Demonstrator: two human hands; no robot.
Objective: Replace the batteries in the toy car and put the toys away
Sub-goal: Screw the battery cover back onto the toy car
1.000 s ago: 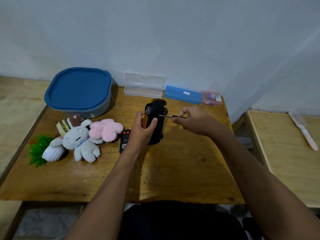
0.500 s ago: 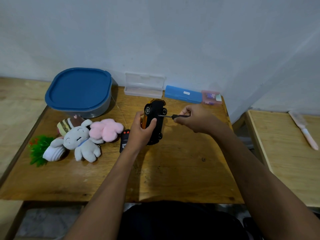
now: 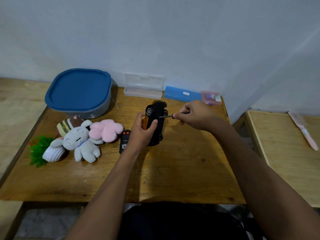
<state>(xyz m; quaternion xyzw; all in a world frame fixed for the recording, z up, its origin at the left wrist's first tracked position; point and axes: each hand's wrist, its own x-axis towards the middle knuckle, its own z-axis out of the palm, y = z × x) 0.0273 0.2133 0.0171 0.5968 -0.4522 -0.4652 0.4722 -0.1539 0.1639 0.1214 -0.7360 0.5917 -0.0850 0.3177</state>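
Barely anything's shifted: left hand (image 3: 141, 134) still grips the car (image 3: 157, 110), likely light, slick plastic, by its sides; right hand (image 3: 195, 115) pinches the screwdriver (image 3: 166, 116).

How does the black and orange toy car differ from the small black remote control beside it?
The toy car is gripped by the left hand, turned on its side; the remote control lies flat on the wooden table, unheld. The car shows wheels, the remote two red buttons. Both are mostly black.
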